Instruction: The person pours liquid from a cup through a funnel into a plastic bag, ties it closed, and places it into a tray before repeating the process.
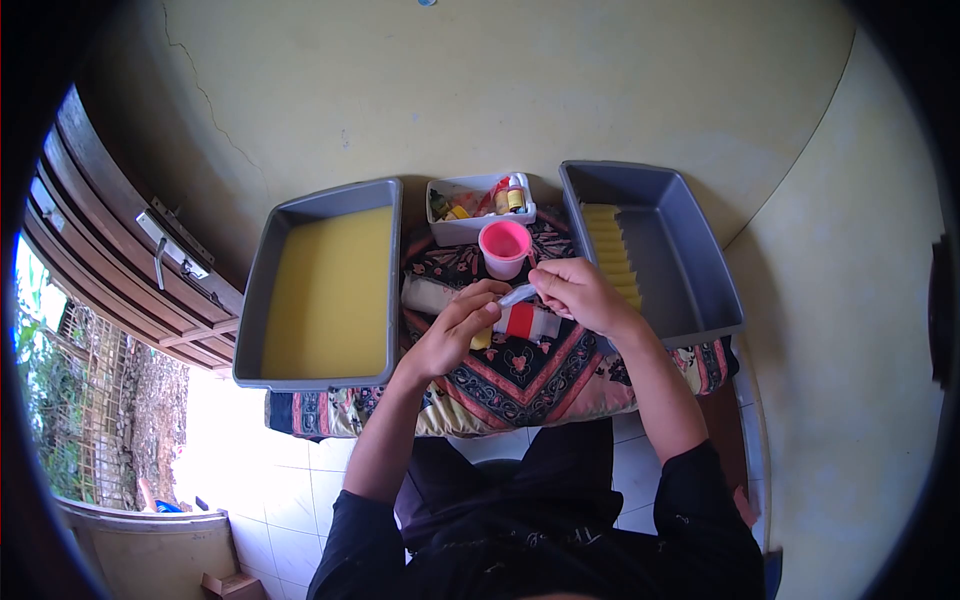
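Note:
A small, pale see-through plastic piece spans the gap between my hands, perhaps a packet; its kind is hard to make out. My right hand is closed on its right end in a pinch. My left hand has its fingers curled together at the other end. Below them a clear container with a red band lies on its side on the patterned cloth. Something yellow shows under my left hand. Just beyond my hands stands a pink cup.
To the left is a grey tray with yellowish contents. The grey tray at right holds a ridged yellow strip. A white box of small bottles sits at the back against the wall. An open door is at far left.

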`<act>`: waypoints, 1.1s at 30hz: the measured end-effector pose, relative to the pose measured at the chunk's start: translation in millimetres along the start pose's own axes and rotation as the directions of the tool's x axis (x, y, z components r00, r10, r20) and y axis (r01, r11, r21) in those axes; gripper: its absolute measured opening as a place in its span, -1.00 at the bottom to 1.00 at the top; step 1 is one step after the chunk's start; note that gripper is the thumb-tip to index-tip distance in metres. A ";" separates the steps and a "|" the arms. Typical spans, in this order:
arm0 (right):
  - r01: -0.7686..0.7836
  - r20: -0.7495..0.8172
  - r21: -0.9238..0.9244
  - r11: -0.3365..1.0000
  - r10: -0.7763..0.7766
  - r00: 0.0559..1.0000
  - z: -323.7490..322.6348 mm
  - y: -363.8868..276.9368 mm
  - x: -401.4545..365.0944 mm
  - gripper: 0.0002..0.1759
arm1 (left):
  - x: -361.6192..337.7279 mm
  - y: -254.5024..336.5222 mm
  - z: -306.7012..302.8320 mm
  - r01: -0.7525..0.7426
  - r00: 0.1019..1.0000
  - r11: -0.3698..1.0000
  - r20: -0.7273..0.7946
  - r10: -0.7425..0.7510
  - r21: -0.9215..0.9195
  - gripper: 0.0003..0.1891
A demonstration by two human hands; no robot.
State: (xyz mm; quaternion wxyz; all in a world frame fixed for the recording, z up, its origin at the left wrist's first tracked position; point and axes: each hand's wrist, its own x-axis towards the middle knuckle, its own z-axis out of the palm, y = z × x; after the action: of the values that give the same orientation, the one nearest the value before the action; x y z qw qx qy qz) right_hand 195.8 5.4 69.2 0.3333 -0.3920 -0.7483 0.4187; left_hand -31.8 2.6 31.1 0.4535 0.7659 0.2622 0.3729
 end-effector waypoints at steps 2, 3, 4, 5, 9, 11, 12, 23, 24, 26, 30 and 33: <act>-0.219 0.049 0.507 0.834 0.226 0.973 -1.7 -1.8 -2.3 -0.67 | 0.1 -4.1 -3.6 0.074 0.996 0.989 0.058 -0.067 -0.130 -0.72; -0.219 0.049 0.507 0.834 0.225 0.973 0.1 -3.7 -2.9 -0.67 | 0.4 -4.7 -2.3 0.074 0.996 0.989 0.059 -0.067 -0.130 -0.72; -0.200 0.015 0.592 0.781 0.237 0.971 4.1 -6.3 -3.3 -0.69 | 0.6 -5.0 0.6 0.065 0.998 0.991 0.011 -0.064 -0.121 -0.75; -0.175 -0.018 0.670 0.721 0.251 0.968 7.8 -8.9 -3.4 -0.70 | 1.8 -5.2 3.1 0.055 0.998 0.992 -0.037 -0.059 -0.111 -0.77; -0.117 -0.065 0.767 0.631 0.257 0.964 25.3 -17.3 -6.0 -0.72 | 5.2 -7.1 12.3 0.023 0.995 0.998 -0.096 -0.028 -0.059 -0.81; -0.003 -0.286 0.418 0.908 0.135 0.949 38.9 -21.9 -6.4 -0.73 | 6.8 -7.8 15.4 0.027 0.985 0.993 -0.174 -0.007 0.114 -0.84; 0.051 -0.302 0.270 0.961 0.035 0.953 45.1 -19.4 -5.8 -0.76 | 7.6 -7.3 16.3 0.028 0.985 0.993 -0.172 -0.008 0.114 -0.84; 0.083 -0.201 -0.679 0.729 -0.294 0.934 55.3 1.3 -10.8 -0.85 | 1.4 -3.3 22.0 -0.119 0.978 0.808 -0.070 0.195 0.578 -0.87; 0.072 -0.181 -0.646 0.760 -0.244 0.953 54.9 2.0 -11.5 -0.85 | -0.6 -3.8 23.0 -0.119 0.979 0.808 -0.070 0.194 0.577 -0.87; 0.059 -0.156 -0.612 0.789 -0.194 0.969 54.5 6.0 -12.4 -0.85 | -4.5 -5.6 24.5 -0.102 0.982 0.779 -0.062 0.178 0.619 -0.88; 0.064 -0.123 -0.359 0.931 -0.115 0.986 53.6 19.2 -11.1 -0.84 | -9.4 -7.2 24.2 -0.116 0.978 0.721 -0.048 0.203 0.683 -0.88; 0.024 -0.096 -0.171 0.985 -0.041 0.995 52.6 24.9 -7.7 -0.84 | -10.8 -5.6 23.8 -0.112 0.961 0.667 -0.090 0.262 0.737 -0.88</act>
State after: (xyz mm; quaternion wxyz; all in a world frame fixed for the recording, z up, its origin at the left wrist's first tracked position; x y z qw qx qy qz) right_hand 163.6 -12.0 23.3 0.3423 -0.4272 -0.7699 0.3280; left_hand -19.2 -14.7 15.1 0.0462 0.8663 0.3493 0.3541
